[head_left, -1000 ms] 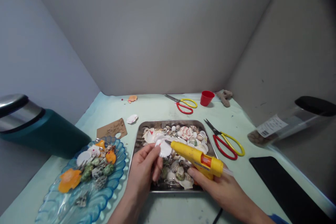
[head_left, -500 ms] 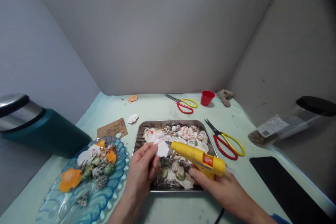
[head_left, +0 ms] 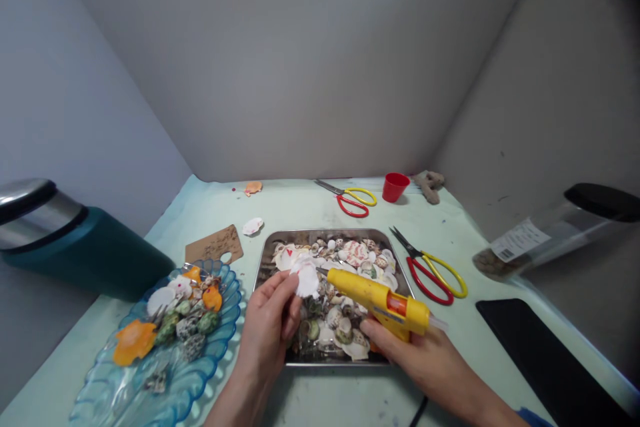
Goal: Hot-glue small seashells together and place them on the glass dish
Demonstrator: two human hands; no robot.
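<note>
Pinched between thumb and fingers of my left hand is a white shell with a scalloped edge. My right hand grips a yellow hot glue gun, its nozzle pointing left, close to the shell's right side. Whether the tip touches the shell I cannot tell. A clear glue stick pokes out of the gun's back end. Both hands are above a metal tray filled with small shells, some spotted and some striped.
To the left, a blue scalloped plate bears shells, beside a teal bottle and a brown card. Two pairs of scissors lie behind and right of the tray. A red cup, a black mat and a clear jar stand around.
My left hand has shifted the shell slightly left and down, so a small gap shows more by the nozzle. The glue gun has stayed nearly still.
</note>
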